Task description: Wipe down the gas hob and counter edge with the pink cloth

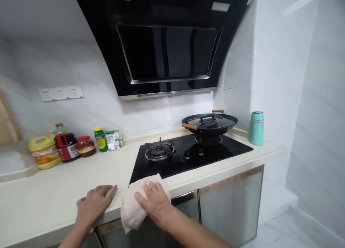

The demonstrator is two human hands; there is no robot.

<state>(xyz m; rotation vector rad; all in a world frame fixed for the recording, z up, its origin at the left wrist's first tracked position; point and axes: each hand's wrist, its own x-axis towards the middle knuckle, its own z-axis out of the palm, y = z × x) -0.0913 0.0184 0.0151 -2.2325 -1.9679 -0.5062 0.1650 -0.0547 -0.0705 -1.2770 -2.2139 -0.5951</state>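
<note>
My right hand (156, 203) presses down on a folded pale pink cloth (132, 208), which lies over the counter's front edge at the near left corner of the black gas stove (172, 169). Part of the cloth hangs down in front of the cabinet. To its left, my left hand (95, 201) rests on the white countertop (67, 183) by the edge, thumb apart, with nothing in it. The left burner (160, 151) is bare, and a lidded black wok (210, 124) with wooden handles sits on the right one.
At the back left stand a yellow jug (45, 152), a dark sauce bottle (66, 143), a red-lidded jar (86, 147), a green shaker (100, 139) and some packets (113, 140). A mint thermos (257, 128) stands at the right end. A black range hood (167, 54) hangs above.
</note>
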